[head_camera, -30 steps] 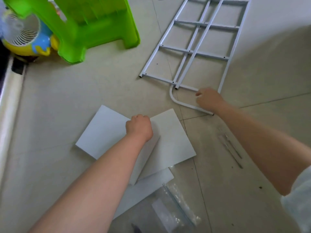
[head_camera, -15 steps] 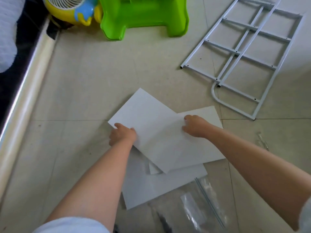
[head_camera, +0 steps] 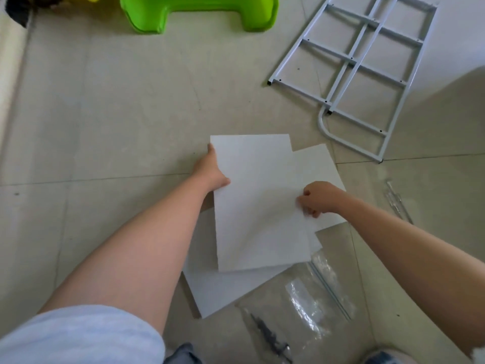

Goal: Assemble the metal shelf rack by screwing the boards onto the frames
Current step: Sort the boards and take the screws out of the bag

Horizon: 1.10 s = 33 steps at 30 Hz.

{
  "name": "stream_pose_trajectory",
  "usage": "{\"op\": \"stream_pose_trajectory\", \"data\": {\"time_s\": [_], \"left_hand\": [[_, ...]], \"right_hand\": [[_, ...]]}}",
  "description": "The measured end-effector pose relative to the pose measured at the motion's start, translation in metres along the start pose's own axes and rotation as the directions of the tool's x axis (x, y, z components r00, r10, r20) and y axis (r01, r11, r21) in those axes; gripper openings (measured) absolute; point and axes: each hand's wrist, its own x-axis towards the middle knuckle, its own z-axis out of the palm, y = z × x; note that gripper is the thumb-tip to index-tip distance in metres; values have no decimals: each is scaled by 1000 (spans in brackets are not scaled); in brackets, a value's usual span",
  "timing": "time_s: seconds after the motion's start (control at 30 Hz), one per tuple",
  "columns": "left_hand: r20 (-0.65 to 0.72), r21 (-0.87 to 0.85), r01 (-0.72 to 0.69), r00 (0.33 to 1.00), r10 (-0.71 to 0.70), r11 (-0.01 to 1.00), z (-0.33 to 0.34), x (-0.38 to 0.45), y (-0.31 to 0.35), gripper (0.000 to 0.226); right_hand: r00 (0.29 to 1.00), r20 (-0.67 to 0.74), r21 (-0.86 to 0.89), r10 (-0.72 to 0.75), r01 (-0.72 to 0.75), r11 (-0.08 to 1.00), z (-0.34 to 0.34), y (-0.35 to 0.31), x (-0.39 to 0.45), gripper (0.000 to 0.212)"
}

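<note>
Barely started, you hold the top board (head_camera: 259, 200) with left hand (head_camera: 211, 170) and right hand (head_camera: 319, 198) clamped on its edges, while the frames (head_camera: 351, 64) at upper right carry no boards.

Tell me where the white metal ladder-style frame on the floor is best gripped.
Grip the white metal ladder-style frame by its near long side rail, coming from the boards' side. It lies flat, and the open gaps between rungs let fingers curl around the thin tube.
</note>
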Motion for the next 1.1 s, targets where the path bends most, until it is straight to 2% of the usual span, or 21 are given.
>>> {"op": "stream_pose_trajectory", "data": {"time_s": [0.03, 0.1, 0.17, 0.27, 0.33, 0.43, 0.53, 0.63, 0.77, 0.87, 0.93, 1.03, 1.1], "left_hand": [[22, 71, -35, 999, 33, 997, 2, -3, 7, 93], [12, 214, -116, 993, 116, 970, 9, -8, 19, 69], [-48, 222, -180, 980, 195, 958, 14, -11, 30, 44], [-31, 98, -133, 990, 136, 986, 23, -15, 40, 40], [5, 218, -83, 996, 84, 972, 30, -21, 39, 36], [52, 430, -67, 997, 49, 900, 41, -33, 22, 51], [44, 462, -122, 992, 114, 879, 45, -41, 7, 79], [111, 518, -177, 984, 139, 837, 46, -40, 6, 108], [186, 557, -196, 976, 109, 807, 48, -28, 11, 124], [199, 600, -208, 974, 107, 772, 44, -24, 12, 131], [176, 646, -205, 977, 118, 735, 41, -25, 9, 131], [153, 685, -165, 985, 81, 710, 34, -34, -11, 118], [194, 693, -145, 981, 11, 706, 29, -41, -28, 105]], "right_hand": [[1000, -31, 0, 0, 0, 1000, -3, 8, -2, 33], [980, -196, 2, 12, -12, 1000, -12, 23, -2, 25], [934, -352, 133, 58, -11, 991, -18, 35, 0, 18], [902, -424, 230, 84, 18, 973, -22, 42, 7, 42], [913, -400, 191, 75, 4, 982, -19, 41, 12, 55], [923, -384, 106, 42, -1, 994, -10, 40, 17, 62], [923, -378, 160, 67, -6, 987, -7, 42, 20, 66], [934, -339, 229, 111, -33, 973, -8, 51, 23, 66], [925, -364, 250, 109, -15, 968, -1, 61, 24, 56], [929, -356, 243, 101, -12, 970, 1, 64, 19, 54], [944, -329, 174, 31, 29, 984, 4, 61, 13, 53], [954, -276, 102, -118, 151, 983, 16, 42, 6, 58], [952, -249, 83, -178, 204, 975, 26, 22, 3, 61]]}}
